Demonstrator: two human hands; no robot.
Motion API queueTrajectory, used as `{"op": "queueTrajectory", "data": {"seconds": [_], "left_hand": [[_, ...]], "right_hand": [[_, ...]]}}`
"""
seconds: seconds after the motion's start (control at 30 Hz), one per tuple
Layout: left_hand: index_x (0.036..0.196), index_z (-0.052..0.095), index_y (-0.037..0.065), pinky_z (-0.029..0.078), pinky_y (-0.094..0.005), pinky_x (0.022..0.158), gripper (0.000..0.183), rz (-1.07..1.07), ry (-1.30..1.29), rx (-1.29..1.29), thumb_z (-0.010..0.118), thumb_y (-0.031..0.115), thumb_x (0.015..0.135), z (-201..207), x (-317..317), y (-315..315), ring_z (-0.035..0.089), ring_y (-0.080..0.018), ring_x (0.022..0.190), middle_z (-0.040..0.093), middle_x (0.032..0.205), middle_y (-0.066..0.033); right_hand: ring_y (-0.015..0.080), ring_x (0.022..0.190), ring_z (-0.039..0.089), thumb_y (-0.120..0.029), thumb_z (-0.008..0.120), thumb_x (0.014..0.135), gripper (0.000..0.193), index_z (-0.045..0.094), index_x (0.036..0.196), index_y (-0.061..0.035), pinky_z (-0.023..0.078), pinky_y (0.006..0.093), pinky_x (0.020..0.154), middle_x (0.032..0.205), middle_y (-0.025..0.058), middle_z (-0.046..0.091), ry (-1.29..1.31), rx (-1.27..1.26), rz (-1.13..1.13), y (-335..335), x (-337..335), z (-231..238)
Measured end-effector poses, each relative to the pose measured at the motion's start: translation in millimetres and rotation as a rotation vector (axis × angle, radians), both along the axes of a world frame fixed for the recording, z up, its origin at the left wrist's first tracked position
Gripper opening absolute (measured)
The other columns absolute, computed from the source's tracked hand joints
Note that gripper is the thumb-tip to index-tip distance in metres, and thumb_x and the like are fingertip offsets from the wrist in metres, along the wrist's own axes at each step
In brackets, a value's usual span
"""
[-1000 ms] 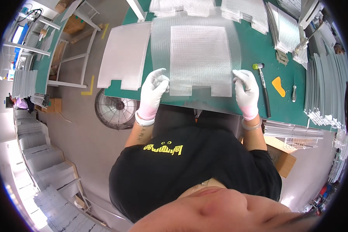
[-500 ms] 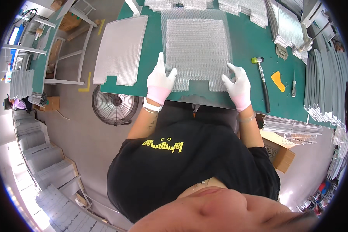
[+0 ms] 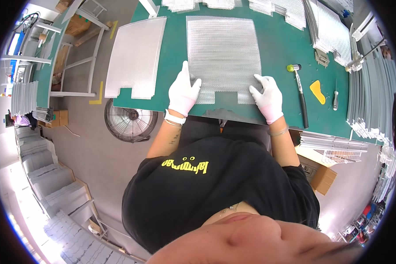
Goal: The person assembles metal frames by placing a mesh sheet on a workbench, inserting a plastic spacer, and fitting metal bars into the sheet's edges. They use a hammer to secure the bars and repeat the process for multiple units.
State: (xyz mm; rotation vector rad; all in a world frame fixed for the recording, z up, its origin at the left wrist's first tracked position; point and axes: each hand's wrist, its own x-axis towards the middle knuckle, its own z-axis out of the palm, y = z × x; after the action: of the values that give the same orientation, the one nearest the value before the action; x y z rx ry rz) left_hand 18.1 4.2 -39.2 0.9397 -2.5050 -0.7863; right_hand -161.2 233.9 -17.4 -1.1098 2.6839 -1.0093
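A silver mesh sheet (image 3: 224,55) with a notch in its near edge lies on the green table (image 3: 277,48) before me. At its left edge is my white-gloved left hand (image 3: 185,91), index finger stretched along the mesh and thumb apart. My right hand (image 3: 267,96), gloved too, is at the right edge near the corner, with thumb and fingers spread and curved toward the sheet. Both hands look open, with fingertips against or close to the edges. Whether several sheets lie stacked here is hard to see.
Left of the mesh lies a pale notched stack of sheets (image 3: 136,57). To the right are a hammer (image 3: 301,94), a yellow scraper (image 3: 317,92) and a screwdriver (image 3: 335,100). More mesh pieces (image 3: 290,12) line the far edge. A fan (image 3: 132,115) stands on the floor.
A wider mesh outline that showed around the central sheet is gone; one outline now shows. My right hand has shifted slightly left and my left hand slightly right.
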Motion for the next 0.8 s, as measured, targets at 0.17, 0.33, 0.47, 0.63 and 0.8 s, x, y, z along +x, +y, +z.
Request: {"op": "queueTrajectory", "data": {"seconds": [0.17, 0.33, 0.47, 0.63, 0.8], "left_hand": [[0.151, 0.04, 0.002, 0.054, -0.0362, 0.08, 0.078, -0.008, 0.026, 0.004, 0.073, 0.028, 0.085, 1.3, -0.1, -1.0, 0.067, -0.0263, 0.089, 0.066, 0.101, -0.011], [0.15, 0.041, 0.001, 0.054, -0.0361, 0.079, 0.079, -0.009, 0.005, -0.007, 0.074, 0.03, 0.085, 3.6, -0.7, -3.1, 0.066, -0.0254, 0.087, 0.066, 0.1, -0.0099], [0.15, 0.041, 0.0, 0.054, -0.0363, 0.08, 0.079, -0.017, 0.001, 0.016, 0.075, 0.031, 0.085, 5.8, 1.1, -2.9, 0.066, -0.0259, 0.088, 0.066, 0.1, -0.0101], [0.149, 0.042, 0.0, 0.054, -0.038, 0.083, 0.082, -0.014, -0.044, 0.052, 0.076, 0.034, 0.083, 7.9, -1.8, -5.3, 0.066, -0.0286, 0.093, 0.066, 0.105, -0.0139], [0.145, 0.048, 0.003, 0.045, -0.047, 0.103, 0.085, -0.025, -0.088, -0.23, 0.081, 0.038, 0.075, 13.1, -0.8, -20.1, 0.052, -0.0441, 0.122, 0.052, 0.136, -0.0233]], "right_hand": [[0.0183, 0.066, 0.06, -0.021, 0.076, 0.084, 0.042, 0.068, 0.123, -0.0096, 0.052, 0.0315, 0.07, 0.108, 0.0081, 0.064, 0.055, -0.003, 0.02, 1.3, -1.4, -5.3], [0.018, 0.065, 0.06, -0.021, 0.076, 0.084, 0.042, 0.067, 0.123, -0.0091, 0.053, 0.032, 0.07, 0.109, 0.008, 0.063, 0.085, -0.003, 0.02, 1.0, 1.8, -4.1], [0.0306, 0.088, 0.066, -0.025, 0.074, 0.084, 0.04, 0.067, 0.12, -0.0099, 0.055, 0.0372, 0.078, 0.111, 0.0115, 0.062, -0.015, 0.022, 0.015, 1.4, 2.9, 1.0], [0.032, 0.091, 0.066, -0.027, 0.073, 0.085, 0.039, 0.067, 0.12, -0.0103, 0.055, 0.0384, 0.08, 0.11, 0.0132, 0.062, 0.03, 0.06, 0.033, 1.2, -2.3, 3.2], [0.0355, 0.099, 0.064, -0.031, 0.07, 0.086, 0.037, 0.069, 0.117, -0.0105, 0.053, 0.0415, 0.089, 0.107, 0.0179, 0.063, 0.025, 0.167, 0.187, 7.8, -28.8, 23.2]]}}
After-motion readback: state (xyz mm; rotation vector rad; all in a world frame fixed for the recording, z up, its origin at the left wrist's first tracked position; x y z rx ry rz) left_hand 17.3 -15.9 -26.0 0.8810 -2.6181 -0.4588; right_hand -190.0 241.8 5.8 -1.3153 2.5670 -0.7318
